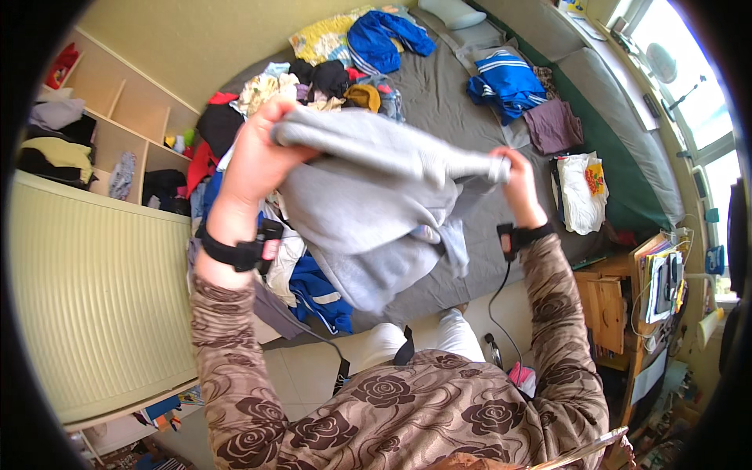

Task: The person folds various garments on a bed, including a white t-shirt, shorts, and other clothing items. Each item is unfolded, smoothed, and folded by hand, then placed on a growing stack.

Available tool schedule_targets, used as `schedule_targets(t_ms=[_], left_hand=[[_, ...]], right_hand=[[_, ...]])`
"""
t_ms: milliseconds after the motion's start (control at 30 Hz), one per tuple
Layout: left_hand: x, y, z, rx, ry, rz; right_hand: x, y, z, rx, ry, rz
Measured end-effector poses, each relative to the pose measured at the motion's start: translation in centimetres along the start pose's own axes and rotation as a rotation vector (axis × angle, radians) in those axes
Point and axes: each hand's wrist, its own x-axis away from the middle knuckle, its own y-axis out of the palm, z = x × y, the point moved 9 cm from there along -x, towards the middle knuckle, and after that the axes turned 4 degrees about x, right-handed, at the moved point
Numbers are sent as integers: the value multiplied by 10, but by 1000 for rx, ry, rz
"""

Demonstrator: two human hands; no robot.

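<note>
A light grey knit garment (364, 205), likely a sweatshirt, hangs in the air between my two hands, blurred by motion. My left hand (258, 153) grips its bunched upper left part. At the other side, my right hand (520, 179) pinches a ribbed end, perhaps a cuff. The cloth droops over the near part of the bed and hides some of it. Beneath and behind it spreads the dark grey bed sheet (423, 100). A heap of mixed clothes (270, 91) lies beyond my left hand.
Along the bed's right side lie blue striped clothes (508, 82), a folded purple-brown garment (555, 126) and a white printed shirt (581, 191). A blue jacket (385, 38) lies at the back. Open shelves (117, 94) stand left, a wooden desk (605, 305) right. Cables hang from both wrist straps.
</note>
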Motion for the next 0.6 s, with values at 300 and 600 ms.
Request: schedule_targets(t_ms=[300,600], left_hand=[[8,-65,64,-628,-261,189],[0,-80,112,86,-40,424]], right_hand=[[-99,-108,-264,611,-630,263],[-105,-139,-392,905,-779,356]])
